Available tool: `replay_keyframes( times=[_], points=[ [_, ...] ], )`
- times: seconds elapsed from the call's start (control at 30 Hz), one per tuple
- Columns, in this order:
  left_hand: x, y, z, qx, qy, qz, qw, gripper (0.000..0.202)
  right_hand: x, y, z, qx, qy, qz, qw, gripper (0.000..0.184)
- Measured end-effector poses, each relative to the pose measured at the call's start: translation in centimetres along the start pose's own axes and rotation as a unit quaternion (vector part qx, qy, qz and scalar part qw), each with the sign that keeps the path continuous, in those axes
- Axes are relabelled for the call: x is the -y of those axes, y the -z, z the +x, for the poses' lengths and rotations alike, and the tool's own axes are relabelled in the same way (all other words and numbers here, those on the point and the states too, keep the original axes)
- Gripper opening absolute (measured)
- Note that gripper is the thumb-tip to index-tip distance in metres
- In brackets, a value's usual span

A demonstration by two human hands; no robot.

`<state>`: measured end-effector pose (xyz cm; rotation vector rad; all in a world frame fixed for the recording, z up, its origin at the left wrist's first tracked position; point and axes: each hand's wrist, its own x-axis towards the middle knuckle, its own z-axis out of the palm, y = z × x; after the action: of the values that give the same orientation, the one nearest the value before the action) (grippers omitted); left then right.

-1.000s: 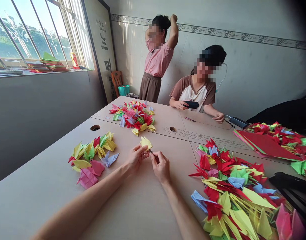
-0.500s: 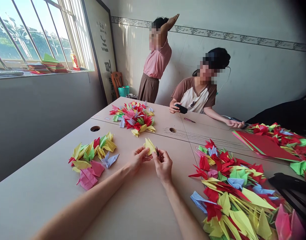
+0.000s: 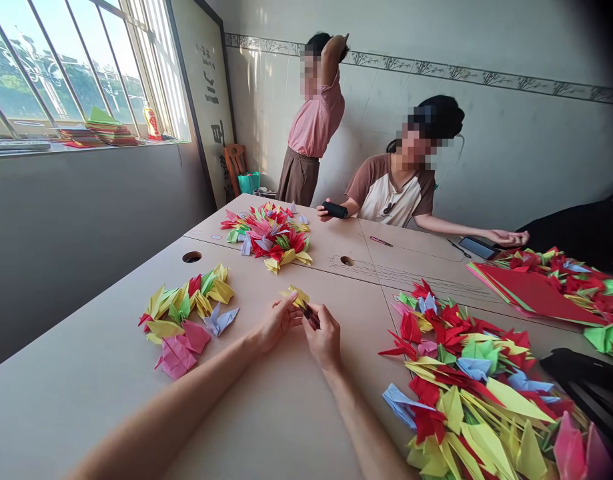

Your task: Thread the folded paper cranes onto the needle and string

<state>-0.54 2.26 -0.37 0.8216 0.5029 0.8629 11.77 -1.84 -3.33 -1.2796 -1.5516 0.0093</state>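
Note:
Over the middle of the table, my left hand (image 3: 279,321) pinches a small yellow paper crane (image 3: 297,294) between thumb and fingers. My right hand (image 3: 324,337) is closed around a slim dark tool (image 3: 311,316) with reddish-brown parts. Its far end meets the yellow paper; its exact kind is too small to tell. To the left lies a pile of paper cranes (image 3: 179,303) in yellow, green, red and pink, with a pale blue crane (image 3: 220,321) nearest my left hand. On the right spreads a larger heap of folded cranes (image 3: 479,390), mostly red and yellow.
Another crane pile (image 3: 266,233) sits farther back. Red paper sheets (image 3: 529,290) lie at the right beside more cranes. A pen (image 3: 381,241) and thin threads (image 3: 411,273) are on the table (image 3: 266,427). A seated person (image 3: 393,193) holds a dark device; another person (image 3: 313,127) stands behind.
The yellow crane has been turned and lowered in my hands, and the dark tool now points up-left. The seated person moved the device left and stretched the other arm right; the standing person's arm lowered.

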Motion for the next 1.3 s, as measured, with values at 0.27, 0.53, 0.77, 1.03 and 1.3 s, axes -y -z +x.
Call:
replay_keyframes(
  times=[0.27,0.53,0.77,1.03,1.3],
  points=[
    [0.1,0.3,0.5,-0.03,-0.011,-0.031,0.999,0.018,0.6,-0.1,-0.1,0.019,-0.023,0.048,0.998,0.025],
    [-0.3,0.5,0.6,-0.073,-0.009,-0.077,0.994,0.012,1.2,0.3,0.2,0.011,-0.043,0.03,0.999,0.022],
    [-0.1,0.8,0.9,-0.094,-0.048,-0.077,0.991,0.014,0.7,0.2,0.3,0.014,-0.017,-0.008,1.0,0.02],
    [0.0,1.0,0.8,-0.087,-0.079,-0.029,0.993,0.021,0.6,0.2,0.3,0.027,-0.018,0.008,0.999,0.019],
    [-0.2,0.5,0.6,-0.07,-0.078,0.012,0.994,0.029,0.3,0.2,0.3,0.014,-0.046,0.053,0.997,0.019]
  ],
)
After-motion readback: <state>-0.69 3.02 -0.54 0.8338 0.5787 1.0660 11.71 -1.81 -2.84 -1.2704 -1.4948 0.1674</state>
